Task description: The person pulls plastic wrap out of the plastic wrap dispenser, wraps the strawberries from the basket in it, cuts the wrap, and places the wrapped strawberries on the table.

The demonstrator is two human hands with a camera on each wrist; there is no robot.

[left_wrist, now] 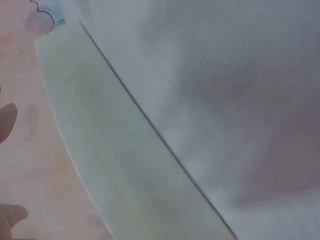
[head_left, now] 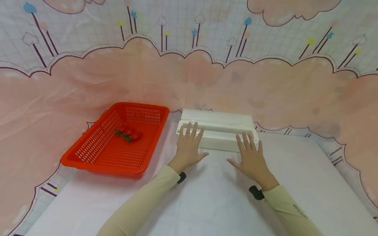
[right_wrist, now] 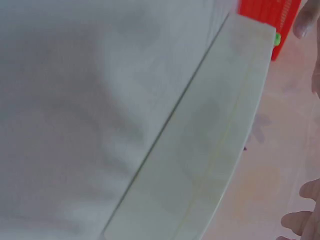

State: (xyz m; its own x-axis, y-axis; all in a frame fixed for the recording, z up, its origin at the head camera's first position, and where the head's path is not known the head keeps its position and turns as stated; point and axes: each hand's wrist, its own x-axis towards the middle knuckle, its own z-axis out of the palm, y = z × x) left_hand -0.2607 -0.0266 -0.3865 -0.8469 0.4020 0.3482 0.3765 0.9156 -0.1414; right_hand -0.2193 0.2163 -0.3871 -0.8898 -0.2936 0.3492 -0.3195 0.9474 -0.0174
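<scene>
I see the head camera look forward and down from above, over a white box [head_left: 218, 143] and red basket [head_left: 118, 160]; the left wrist camera [head_left: 181, 177] and right wrist camera [head_left: 256, 193] see that box close up; the right one also sees some basket.

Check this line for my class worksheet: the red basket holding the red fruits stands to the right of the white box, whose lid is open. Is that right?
Not quite: the side is wrong. The head view shows the red basket holding the red fruits standing to the left of the white box, whose lid is open.
</scene>
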